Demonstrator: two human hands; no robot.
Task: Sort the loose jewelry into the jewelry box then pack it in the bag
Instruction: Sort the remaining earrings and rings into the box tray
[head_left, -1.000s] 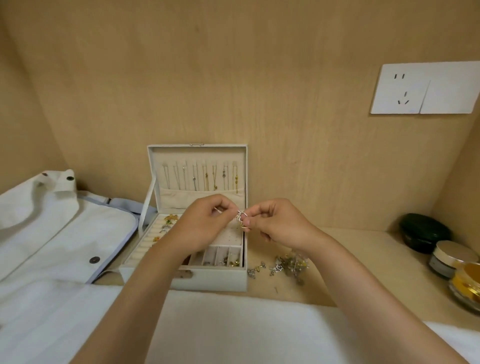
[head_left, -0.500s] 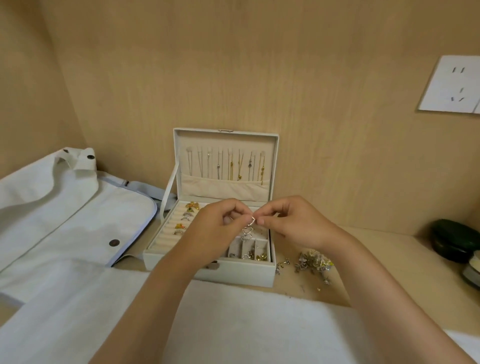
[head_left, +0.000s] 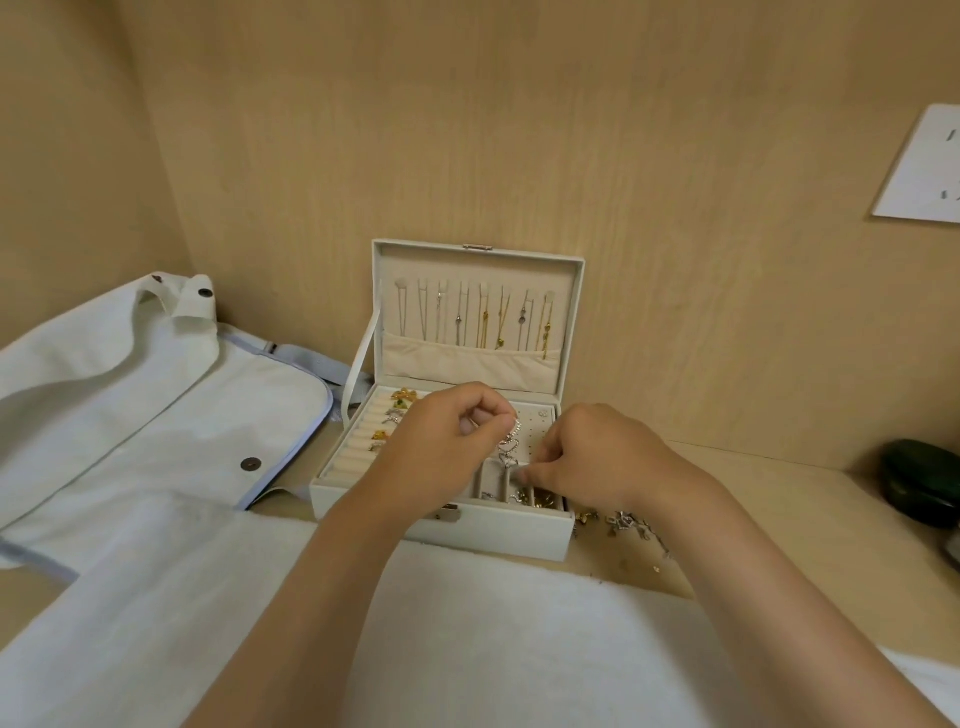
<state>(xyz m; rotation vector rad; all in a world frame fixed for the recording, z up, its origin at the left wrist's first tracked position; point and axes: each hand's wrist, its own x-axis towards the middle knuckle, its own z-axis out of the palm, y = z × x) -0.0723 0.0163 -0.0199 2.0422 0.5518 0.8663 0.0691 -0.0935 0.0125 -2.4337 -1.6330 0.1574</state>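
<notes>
The white jewelry box (head_left: 447, 530) stands open against the wooden wall, with several necklaces hanging in its lid (head_left: 475, 317) and rings in the ring rolls at its left. My left hand (head_left: 441, 452) pinches the top of a silver heart-shaped dangling earring (head_left: 509, 449) over the box's tray. My right hand (head_left: 597, 460) pinches the earring's lower end just above the small front compartments. A pile of loose jewelry (head_left: 623, 522) lies on the shelf right of the box, partly hidden by my right wrist. The white bag (head_left: 130, 415) lies flat to the left.
A white cloth (head_left: 467, 639) covers the near edge of the wooden shelf. A dark green round case (head_left: 922, 483) sits at the far right. A white wall socket (head_left: 922, 166) is mounted at the upper right. Wooden walls close in the back and left.
Both hands have lowered with the earring, from in front of the lid down to the tray. The earring now hangs stretched between them. My view has shifted left and closer.
</notes>
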